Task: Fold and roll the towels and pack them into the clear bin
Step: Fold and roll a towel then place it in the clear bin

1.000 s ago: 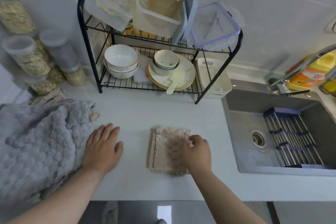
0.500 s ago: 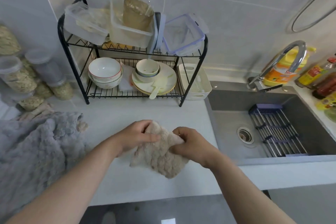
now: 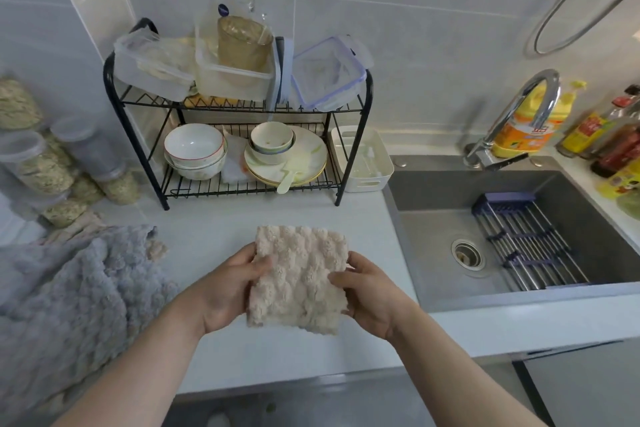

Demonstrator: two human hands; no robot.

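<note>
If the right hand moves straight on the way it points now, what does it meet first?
The beige towel the right hand grips; beyond it, probably the left hand, though depth is unclear.

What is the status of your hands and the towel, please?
Left hand and right hand both grip the folded beige towel by its sides. Grey towel heaped at left. Nothing blocking.

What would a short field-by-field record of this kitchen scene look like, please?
Held item: beige fluffy folded towel, above the white countertop
Left: left hand grips the towel's left edge, thumb on top
Right: right hand grips its right edge, thumb on top
Waiting: grey fluffy towel heaped at the counter's left
Behind: black wire dish rack, clear plastic containers on its top shelf
Far right: grey sink
</note>
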